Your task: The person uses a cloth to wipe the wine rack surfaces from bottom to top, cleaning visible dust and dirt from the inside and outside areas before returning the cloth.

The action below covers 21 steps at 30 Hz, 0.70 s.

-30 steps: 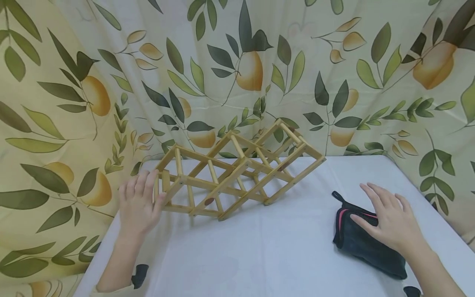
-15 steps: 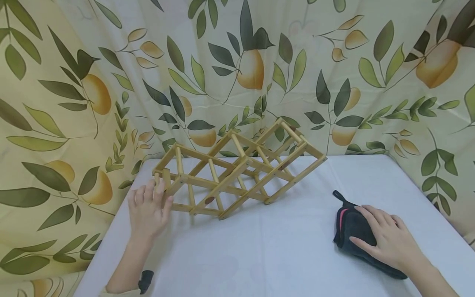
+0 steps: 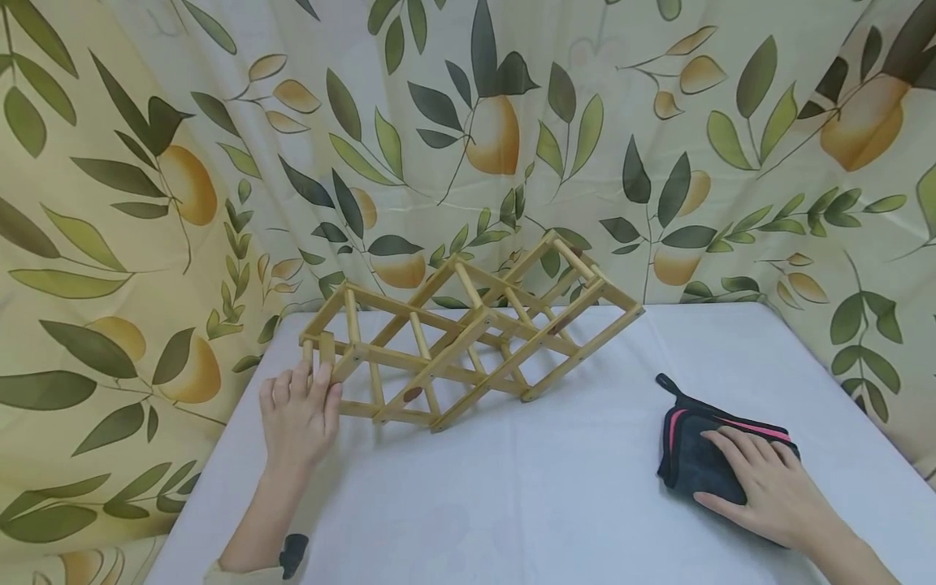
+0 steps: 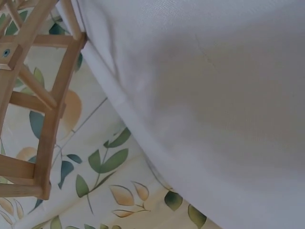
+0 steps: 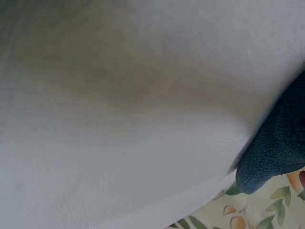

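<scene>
A folding wooden wine rack (image 3: 453, 357), a lattice of pale slats and dowels, stands on the white-covered table. My left hand (image 3: 298, 418) is at its left end, fingertips against the end bars, fingers fairly straight. Slats of the rack (image 4: 45, 129) fill the left side of the left wrist view, where no fingers show. On the right lies a folded dark cloth (image 3: 691, 459) with pink trim and a hanging loop. My right hand (image 3: 775, 491) rests on top of it, fingers spread and relaxed. Part of the dark cloth (image 5: 274, 143) appears at the right wrist view's edge.
The white cloth (image 3: 504, 504) covers the tabletop between the hands. Behind the table and along its sides hangs a curtain (image 3: 570, 138) printed with fruit and leaves. The rack's far right end rises close to that curtain.
My left hand has moved slightly right and toward me along the rack's end. My right hand has come down onto the dark cloth. The rack looks unmoved.
</scene>
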{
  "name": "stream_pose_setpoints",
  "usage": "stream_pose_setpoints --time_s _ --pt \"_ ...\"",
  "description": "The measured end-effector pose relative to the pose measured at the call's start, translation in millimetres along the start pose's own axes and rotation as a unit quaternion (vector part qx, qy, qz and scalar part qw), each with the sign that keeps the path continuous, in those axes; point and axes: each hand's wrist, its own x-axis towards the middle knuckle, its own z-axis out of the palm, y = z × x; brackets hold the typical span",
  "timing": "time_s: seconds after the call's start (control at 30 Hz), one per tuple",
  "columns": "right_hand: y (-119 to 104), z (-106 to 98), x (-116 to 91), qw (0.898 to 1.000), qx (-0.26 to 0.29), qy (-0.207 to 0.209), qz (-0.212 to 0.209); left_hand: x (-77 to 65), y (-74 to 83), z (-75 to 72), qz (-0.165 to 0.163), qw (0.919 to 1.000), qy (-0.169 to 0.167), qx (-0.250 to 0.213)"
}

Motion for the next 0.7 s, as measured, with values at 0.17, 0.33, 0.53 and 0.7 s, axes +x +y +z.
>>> stream_pose_setpoints --time_s 0.17,0.33,0.53,0.7 --pt "2.6 2.8 -0.8 1.000 -0.008 -0.014 -0.004 -0.4 1.4 1.2 -0.004 0.9999 0.003 0.010" --pt "3.7 6.0 -0.2 0.999 -0.021 -0.017 -0.020 -0.9 4.5 1.5 -0.011 0.9996 0.006 0.025" --pt "3.1 9.3 1.3 0.998 -0.039 -0.046 -0.024 -2.4 6.9 2.1 -0.019 0.9990 0.012 0.039" --pt "0.4 10.7 1.8 0.996 -0.064 -0.061 -0.031 -4.1 8.3 2.0 -0.027 0.9984 0.009 0.049"
